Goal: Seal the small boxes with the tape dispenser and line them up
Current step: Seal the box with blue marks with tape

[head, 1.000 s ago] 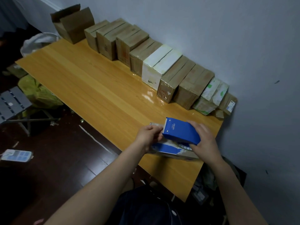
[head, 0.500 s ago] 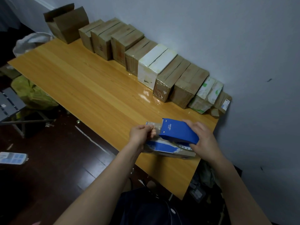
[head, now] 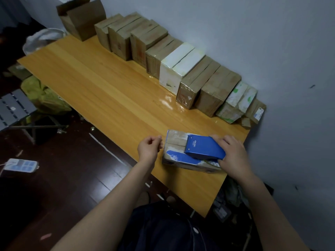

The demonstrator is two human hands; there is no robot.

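Head view. Nearest the wearer, a dark-clothed lap [head: 163,230] and two bare forearms lead to the near right corner of the wooden table [head: 108,98].

The right hand [head: 233,156] grips the rear of the blue tape dispenser [head: 203,147], with fingers curled over its top and the thumb against its near side. The dispenser rests on the small box [head: 176,142], toothed edge pointing left along the flap seam. Dispenser and hand together cover the right half of the box top. The box is brown on top with a blue-and-white printed side, and it lies flat close to the table's near edge.

The left hand [head: 147,149] sits just beside the box's left end. Its fingers are curled toward the palm and nothing shows between them. Whether a fingertip touches the box cannot be told.

A stretch of glossy tabletop separates this box from the row of boxes [head: 137,38] standing side by side against the grey wall [head: 253,33]. Near to far, the row holds a small labelled carton [head: 256,110], a green-printed box [head: 239,98], brown cartons, a white box [head: 178,69] and more brown cartons. An open carton [head: 81,17] with raised flaps stands at the far end.

Left of the table, on the dark floor, lie a power strip [head: 20,165], a grey slatted stool [head: 12,107], a yellow-green bag [head: 43,95] and, farthest, a white bag [head: 43,38].
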